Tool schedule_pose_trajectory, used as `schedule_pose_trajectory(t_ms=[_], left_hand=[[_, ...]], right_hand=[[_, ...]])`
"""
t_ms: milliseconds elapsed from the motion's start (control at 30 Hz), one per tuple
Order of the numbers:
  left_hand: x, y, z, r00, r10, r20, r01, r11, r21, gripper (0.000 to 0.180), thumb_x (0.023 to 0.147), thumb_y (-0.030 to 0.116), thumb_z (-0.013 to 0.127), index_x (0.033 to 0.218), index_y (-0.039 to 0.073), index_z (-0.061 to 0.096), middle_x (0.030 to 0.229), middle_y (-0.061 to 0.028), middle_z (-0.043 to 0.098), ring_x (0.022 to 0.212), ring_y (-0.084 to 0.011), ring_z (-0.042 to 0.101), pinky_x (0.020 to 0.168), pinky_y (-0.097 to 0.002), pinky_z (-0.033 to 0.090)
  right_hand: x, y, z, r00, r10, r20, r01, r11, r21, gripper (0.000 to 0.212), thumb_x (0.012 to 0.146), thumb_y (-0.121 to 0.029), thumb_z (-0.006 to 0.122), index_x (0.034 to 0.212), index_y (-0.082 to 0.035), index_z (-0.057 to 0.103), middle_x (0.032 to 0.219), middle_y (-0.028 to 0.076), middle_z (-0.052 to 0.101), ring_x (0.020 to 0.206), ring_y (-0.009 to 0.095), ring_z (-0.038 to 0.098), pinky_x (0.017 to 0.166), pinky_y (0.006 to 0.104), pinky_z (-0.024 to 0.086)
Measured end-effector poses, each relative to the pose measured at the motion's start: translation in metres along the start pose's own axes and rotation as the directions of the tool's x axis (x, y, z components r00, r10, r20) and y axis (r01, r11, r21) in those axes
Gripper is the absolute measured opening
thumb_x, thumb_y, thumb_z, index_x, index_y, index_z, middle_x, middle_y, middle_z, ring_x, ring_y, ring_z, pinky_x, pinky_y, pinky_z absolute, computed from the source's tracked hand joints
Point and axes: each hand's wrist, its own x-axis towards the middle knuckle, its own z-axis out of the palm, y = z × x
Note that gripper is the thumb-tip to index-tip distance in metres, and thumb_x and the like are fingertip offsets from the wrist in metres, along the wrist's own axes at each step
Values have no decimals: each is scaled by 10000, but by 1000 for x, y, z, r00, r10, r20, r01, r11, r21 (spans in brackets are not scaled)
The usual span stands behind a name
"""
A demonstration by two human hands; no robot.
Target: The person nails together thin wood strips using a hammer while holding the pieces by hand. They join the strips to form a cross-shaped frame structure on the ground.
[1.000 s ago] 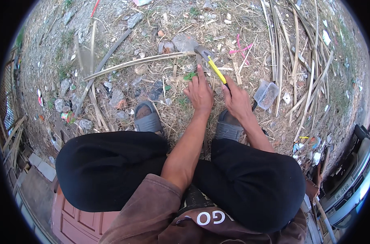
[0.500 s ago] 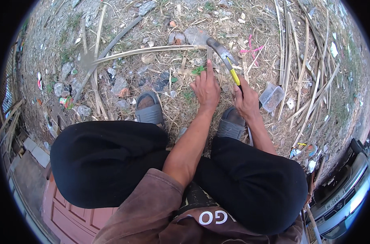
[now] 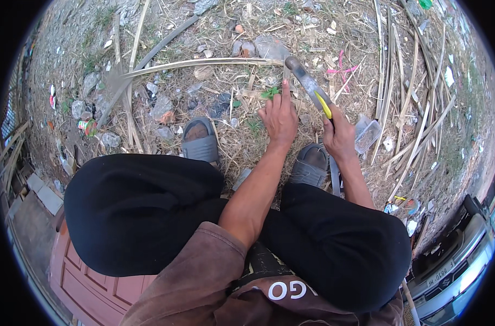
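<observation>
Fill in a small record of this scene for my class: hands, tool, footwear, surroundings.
Right hand: gripping a hammer by its handle
Left hand: index finger extended toward the right end of a long strip
Tool: hammer head near that end; contact unclear
Footwear: grey sandals
Surroundings: dry grass, stones, loose strips, clear plastic container right of the right hand

Big white letters [image 3: 287,290] were printed on a brown cloth shirt [image 3: 188,277], small dark characters stood on a pale rectangular plate [image 3: 441,273], on a silver vehicle [image 3: 467,282]
</observation>
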Motion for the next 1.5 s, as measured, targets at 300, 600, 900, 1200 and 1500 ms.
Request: schedule_pose_trajectory(t_ms=[300, 600, 900, 1200, 1500], left_hand=[[1, 3, -2, 1000, 1, -31, 0, 999, 32, 586, 912, 134, 605, 1481, 120, 466, 928, -66, 526, 887, -251, 515, 767, -433, 325], [-1, 3, -3, 1000, -18, 0, 18, 1000, 1, 598, 902, 134, 615, 1482, 131, 469, 912, -55, 528, 882, -252, 513, 759, -416, 306], [-3, 3, 3, 999, -22, 22, 22, 1000, 18, 622, 904, 136, 608, 1503, 150, 440, 917, -53, 528, 880, -250, 510, 772, -415, 302], [1, 6, 1, 1000, -3, 5, 3, 1000, 3, 626, 904, 151, 615, 1504, 143, 437, 915, -46, 526, 879, -244, 513, 759, -416, 304], [-1, 3, 3, 999, 14, -35, -12, 999, 43, 613, 901, 149, 619, 1493, 147, 457, 912, -43, 529, 869, -241, 516, 750, -414, 300]], right_hand=[[11, -22, -14, 989, 146, -35, -145, 989, 29, 296, 995, -177, 585, 1273, -76, 586, 748, 201, 659, 612, 347, 669, 535, 434, 489], [7, -9, -4, 983, 152, 105, -141, 985, -104, 343, 970, -219, 614, 1302, -137, 587, 817, 191, 692, 652, 387, 670, 554, 454, 520], [14, -11, -16, 990, 126, 69, -120, 989, -84, 320, 976, -218, 614, 1274, -102, 604, 795, 190, 688, 690, 370, 693, 576, 455, 518], [23, -21, -19, 978, 126, 166, -80, 962, -260, 339, 948, -205, 647, 1270, -108, 606, 782, 187, 688, 599, 370, 668, 518, 449, 507], [37, -45, -39, 967, 168, 191, -121, 964, -237, 311, 965, -228, 626, 1261, -133, 614, 731, 196, 667, 628, 381, 669, 521, 455, 495]])
